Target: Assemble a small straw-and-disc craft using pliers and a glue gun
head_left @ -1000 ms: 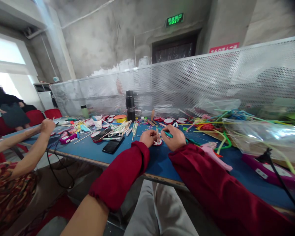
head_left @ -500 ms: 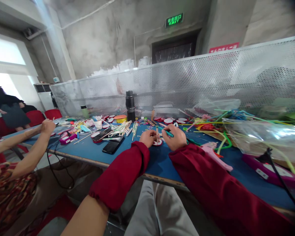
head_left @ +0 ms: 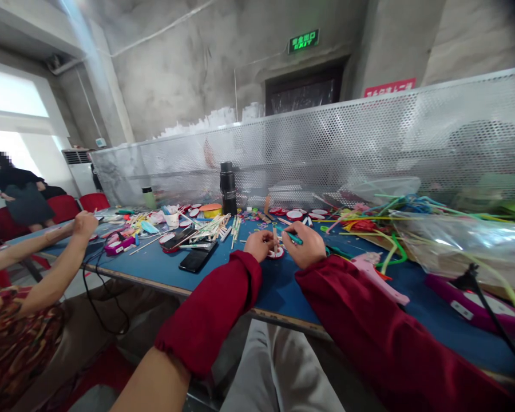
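Observation:
My left hand [head_left: 258,246] is closed with the fingertips pinched at a flat wooden craft stick [head_left: 275,237], which stands upright. Right below it, a small red-rimmed white disc [head_left: 276,254] lies on the blue table [head_left: 278,292]. My right hand [head_left: 308,246] is wrapped round a slim teal pen-like tool [head_left: 294,237], pointing toward the stick. Whether its tip touches the stick, I cannot tell. Both forearms wear dark red sleeves.
A black bottle [head_left: 228,189] stands behind a pile of paper-like sticks [head_left: 212,228]. A black phone [head_left: 197,257] lies to my left. At right are a pink glue gun [head_left: 380,274], plastic bags [head_left: 459,234] and a purple device [head_left: 472,303]. A co-worker's hands [head_left: 84,225] are at far left.
The view has shifted very slightly. Both hands stay around the stick and disc, with only a slight change in the right hand's fingers.

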Tool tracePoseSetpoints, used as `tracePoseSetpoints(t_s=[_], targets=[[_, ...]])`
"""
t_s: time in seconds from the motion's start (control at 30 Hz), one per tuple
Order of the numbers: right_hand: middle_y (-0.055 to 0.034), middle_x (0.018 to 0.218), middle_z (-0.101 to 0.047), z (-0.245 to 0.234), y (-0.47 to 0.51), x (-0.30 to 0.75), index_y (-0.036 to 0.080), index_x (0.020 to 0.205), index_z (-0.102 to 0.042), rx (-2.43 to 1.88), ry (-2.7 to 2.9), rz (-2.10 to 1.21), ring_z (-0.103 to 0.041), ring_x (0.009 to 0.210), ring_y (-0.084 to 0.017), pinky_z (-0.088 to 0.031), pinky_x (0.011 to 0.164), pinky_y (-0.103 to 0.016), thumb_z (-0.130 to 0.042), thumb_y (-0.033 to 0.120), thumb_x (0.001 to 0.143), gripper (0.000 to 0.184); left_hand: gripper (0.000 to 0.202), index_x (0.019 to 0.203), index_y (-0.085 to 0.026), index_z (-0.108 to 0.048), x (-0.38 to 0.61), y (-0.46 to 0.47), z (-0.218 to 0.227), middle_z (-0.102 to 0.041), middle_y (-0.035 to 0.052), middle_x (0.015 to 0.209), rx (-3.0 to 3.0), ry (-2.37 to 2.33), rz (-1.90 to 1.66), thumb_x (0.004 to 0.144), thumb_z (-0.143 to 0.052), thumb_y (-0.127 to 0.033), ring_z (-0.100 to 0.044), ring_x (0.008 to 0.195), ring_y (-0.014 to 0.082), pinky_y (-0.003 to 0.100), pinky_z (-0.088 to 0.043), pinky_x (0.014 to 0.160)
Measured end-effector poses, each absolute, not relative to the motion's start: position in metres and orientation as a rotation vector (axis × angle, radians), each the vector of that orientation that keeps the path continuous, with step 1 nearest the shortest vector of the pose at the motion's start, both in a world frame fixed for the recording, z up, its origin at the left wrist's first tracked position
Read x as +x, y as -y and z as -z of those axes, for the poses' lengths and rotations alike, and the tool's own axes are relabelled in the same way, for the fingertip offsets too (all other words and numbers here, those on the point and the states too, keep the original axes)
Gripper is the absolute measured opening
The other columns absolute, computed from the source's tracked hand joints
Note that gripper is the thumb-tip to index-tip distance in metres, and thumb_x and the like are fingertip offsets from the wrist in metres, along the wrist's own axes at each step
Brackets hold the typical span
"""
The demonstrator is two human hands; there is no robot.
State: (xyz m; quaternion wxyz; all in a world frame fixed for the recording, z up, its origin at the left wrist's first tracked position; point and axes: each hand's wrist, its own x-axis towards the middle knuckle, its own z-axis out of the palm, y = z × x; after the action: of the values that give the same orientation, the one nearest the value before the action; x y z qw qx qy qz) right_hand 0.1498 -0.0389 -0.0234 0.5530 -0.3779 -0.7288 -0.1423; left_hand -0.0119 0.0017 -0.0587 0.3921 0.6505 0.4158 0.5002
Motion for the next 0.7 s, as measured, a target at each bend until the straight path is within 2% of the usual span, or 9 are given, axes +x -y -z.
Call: tracePoseSetpoints(t_s=[0.17,0.4,0.57,0.7], targets=[[-0.0040,0.077,-0.070,0.0226,0.0384,0.1507,0.023,0.084,-0.062,-0.906,1.683,0.331,-0.065,0.073,-0.022,-0.047,0.069,-0.033,-0.059,0.030,0.086,0.008,0.006,0.086,-0.015,-0.064,-0.0117,0.0011,0.0566,-0.069,0.0005,0.072,1.641,-1.076,-1.273,0.081,-0.065,-0.018,-0.066,0.062,0.0120,0.019,-0.049,0.053],[-0.0067,0.094,-0.076,0.0214,0.0389,0.1501,0.023,0.094,-0.068,-0.874,1.721,0.314,-0.070,0.087,-0.024,-0.051,0.078,-0.035,-0.055,0.031,0.089,0.016,0.008,0.085,-0.015,-0.063,-0.0126,0.0031,0.0546,-0.068,0.0007,0.070,1.663,-1.074,-1.284,0.084,-0.064,-0.023,-0.065,0.061,0.0114,0.019,-0.048,0.053],[-0.0068,0.096,-0.077,0.0213,0.0379,0.1506,0.023,0.096,-0.070,-0.889,1.722,0.315,-0.071,0.089,-0.025,-0.051,0.079,-0.035,-0.055,0.031,0.090,0.018,0.012,0.084,-0.015,-0.063,-0.0124,0.0033,0.0552,-0.069,0.0016,0.072,1.660,-1.060,-1.284,0.085,-0.063,-0.028,-0.065,0.064,0.0117,0.018,-0.047,0.054],[-0.0059,0.091,-0.076,0.0220,0.0363,0.1505,0.023,0.094,-0.069,-0.903,1.694,0.301,-0.070,0.085,-0.024,-0.051,0.077,-0.035,-0.058,0.028,0.084,0.016,0.012,0.082,-0.014,-0.065,-0.0141,0.0035,0.0545,-0.068,0.0011,0.070,1.706,-1.048,-1.306,0.083,-0.065,-0.026,-0.062,0.061,0.0100,0.018,-0.045,0.054]])
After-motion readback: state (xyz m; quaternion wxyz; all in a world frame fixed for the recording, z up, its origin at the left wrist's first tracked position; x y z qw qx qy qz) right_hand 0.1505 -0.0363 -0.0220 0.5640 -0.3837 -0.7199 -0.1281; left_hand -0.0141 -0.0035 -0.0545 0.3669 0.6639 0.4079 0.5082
